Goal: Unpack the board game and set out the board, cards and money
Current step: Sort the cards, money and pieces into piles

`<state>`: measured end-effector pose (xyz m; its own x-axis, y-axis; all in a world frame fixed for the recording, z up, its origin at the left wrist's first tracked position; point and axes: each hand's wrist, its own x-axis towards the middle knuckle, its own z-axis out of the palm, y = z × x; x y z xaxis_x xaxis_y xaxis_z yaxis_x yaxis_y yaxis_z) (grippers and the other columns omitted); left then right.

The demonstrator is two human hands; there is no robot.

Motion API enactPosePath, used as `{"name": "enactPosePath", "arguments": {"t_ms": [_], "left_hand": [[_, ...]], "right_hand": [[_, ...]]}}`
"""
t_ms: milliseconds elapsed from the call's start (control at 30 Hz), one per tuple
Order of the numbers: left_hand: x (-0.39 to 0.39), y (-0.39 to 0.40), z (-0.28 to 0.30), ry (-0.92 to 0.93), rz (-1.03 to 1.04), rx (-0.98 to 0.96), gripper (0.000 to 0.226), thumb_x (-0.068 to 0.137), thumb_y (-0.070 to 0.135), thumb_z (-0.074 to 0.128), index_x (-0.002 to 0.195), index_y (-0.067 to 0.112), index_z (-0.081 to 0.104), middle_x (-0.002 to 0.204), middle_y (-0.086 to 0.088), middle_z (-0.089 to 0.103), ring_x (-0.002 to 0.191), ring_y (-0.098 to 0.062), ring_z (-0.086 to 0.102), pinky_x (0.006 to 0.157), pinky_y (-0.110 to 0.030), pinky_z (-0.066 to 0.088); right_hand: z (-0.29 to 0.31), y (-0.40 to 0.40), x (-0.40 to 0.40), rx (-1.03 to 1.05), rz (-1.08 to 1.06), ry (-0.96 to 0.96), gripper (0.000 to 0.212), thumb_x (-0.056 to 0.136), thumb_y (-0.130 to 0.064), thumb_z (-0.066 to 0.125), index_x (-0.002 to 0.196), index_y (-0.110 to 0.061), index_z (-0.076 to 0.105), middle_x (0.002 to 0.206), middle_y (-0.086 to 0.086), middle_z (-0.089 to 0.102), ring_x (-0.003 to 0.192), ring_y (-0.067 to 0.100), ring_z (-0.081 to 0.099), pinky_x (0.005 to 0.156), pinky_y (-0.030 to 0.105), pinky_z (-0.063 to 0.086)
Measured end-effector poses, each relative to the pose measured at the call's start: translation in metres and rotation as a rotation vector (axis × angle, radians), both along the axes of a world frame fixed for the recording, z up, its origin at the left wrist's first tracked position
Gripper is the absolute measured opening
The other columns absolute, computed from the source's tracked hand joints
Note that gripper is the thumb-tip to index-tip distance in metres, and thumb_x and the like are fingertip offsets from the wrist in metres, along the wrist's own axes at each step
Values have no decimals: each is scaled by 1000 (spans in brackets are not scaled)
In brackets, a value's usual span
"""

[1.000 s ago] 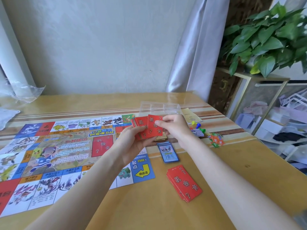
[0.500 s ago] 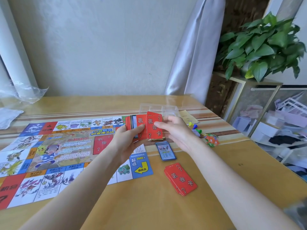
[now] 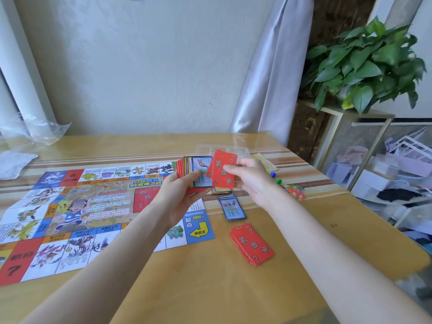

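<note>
The colourful game board [image 3: 77, 213] lies unfolded on the left of the wooden table. My left hand [image 3: 180, 197] holds a fanned deck of mixed cards [image 3: 194, 171] above the board's right edge, a blue-framed card on top. My right hand [image 3: 252, 181] pinches a single red card [image 3: 222, 169] just right of the deck, partly overlapping it. A red card pile [image 3: 252, 244] lies on the table near my right forearm. A blue card pile [image 3: 231, 208] lies beyond it, with a yellowish pile [image 3: 221, 190] partly hidden under my hands.
A clear plastic tray [image 3: 222, 148] and a yellow paper [image 3: 265, 161] lie behind my hands. Small coloured pawns [image 3: 275, 178] and orange pieces [image 3: 295, 191] sit to the right. Crumpled plastic wrap [image 3: 35, 132] is at back left. A plant and a shelf stand beyond the table's right edge.
My right hand has drawn one red card off the deck to the right, uncovering a blue-framed card on top. The deck has fanned out a little wider.
</note>
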<state>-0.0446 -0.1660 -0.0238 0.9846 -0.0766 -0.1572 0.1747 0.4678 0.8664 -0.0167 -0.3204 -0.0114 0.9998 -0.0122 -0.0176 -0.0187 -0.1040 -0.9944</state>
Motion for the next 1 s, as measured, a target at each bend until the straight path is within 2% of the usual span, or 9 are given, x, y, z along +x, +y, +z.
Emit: {"name": "enactPosePath", "arguments": {"t_ms": [100, 233, 367, 467, 533, 667, 700, 833, 1000], "left_hand": [[-1, 5, 0, 50, -6, 15, 3, 92, 4, 54, 93, 3, 55, 93, -17, 66, 80, -25, 68, 64, -31, 59], [-17, 2, -12, 139, -235, 251, 11, 90, 2, 55, 101, 1, 59, 79, -13, 70, 62, -20, 70, 56, -30, 59], [-37, -14, -21, 192, -351, 315, 8, 88, -2, 56, 92, 5, 60, 80, -12, 71, 66, -19, 69, 59, -34, 59], [-43, -18, -22, 183, -336, 345, 9, 88, -2, 57, 93, 5, 59, 85, -13, 69, 73, -22, 67, 62, -36, 58], [-45, -18, -24, 188, -295, 338, 10, 87, -2, 58, 93, 6, 58, 89, -14, 68, 79, -23, 66, 64, -37, 58], [-53, -14, -25, 195, -220, 237, 14, 86, 0, 60, 100, 3, 58, 93, -15, 67, 81, -24, 65, 63, -37, 58], [-53, -13, -26, 195, -195, 221, 16, 85, 0, 61, 101, 2, 58, 93, -15, 66, 80, -25, 65, 60, -36, 59], [-51, -11, -24, 172, -102, 164, 15, 85, 2, 62, 99, 2, 58, 89, -15, 66, 74, -22, 65, 54, -28, 58], [-42, -19, -12, 90, -93, 71, 19, 89, 10, 59, 103, -2, 60, 89, -16, 65, 74, -21, 64, 60, -23, 58]], "right_hand": [[9, -21, -3, 29, 14, 88, 11, 90, 0, 56, 99, -4, 61, 86, 8, 66, 77, 17, 64, 70, 28, 54], [13, -48, -23, -491, 333, 319, 9, 87, -2, 60, 96, -4, 64, 84, 7, 67, 77, 17, 62, 73, 26, 51], [3, -50, -40, -731, 443, 444, 5, 85, -5, 65, 83, -9, 63, 82, 6, 65, 76, 17, 60, 75, 28, 50], [-5, -40, -49, -869, 429, 442, 23, 85, -9, 67, 66, -10, 53, 70, 6, 61, 64, 16, 58, 69, 28, 53], [-5, -32, -56, -1008, 393, 430, 28, 84, -17, 69, 67, -7, 49, 68, 8, 58, 59, 18, 58, 61, 28, 55], [3, -24, -69, -1489, 239, 184, 42, 77, -41, 72, 66, -13, 43, 61, 0, 49, 53, 16, 50, 67, 29, 49], [4, -24, -69, -1431, 208, 134, 40, 78, -41, 71, 67, -12, 46, 60, 0, 51, 53, 17, 53, 66, 29, 50], [5, -22, -62, -680, 141, 113, 35, 88, -36, 61, 91, -1, 63, 75, 11, 63, 59, 21, 59, 55, 29, 54], [-2, -13, -56, -445, 137, 21, 19, 84, -21, 68, 88, -4, 63, 69, 4, 59, 57, 13, 56, 55, 23, 49]]}}
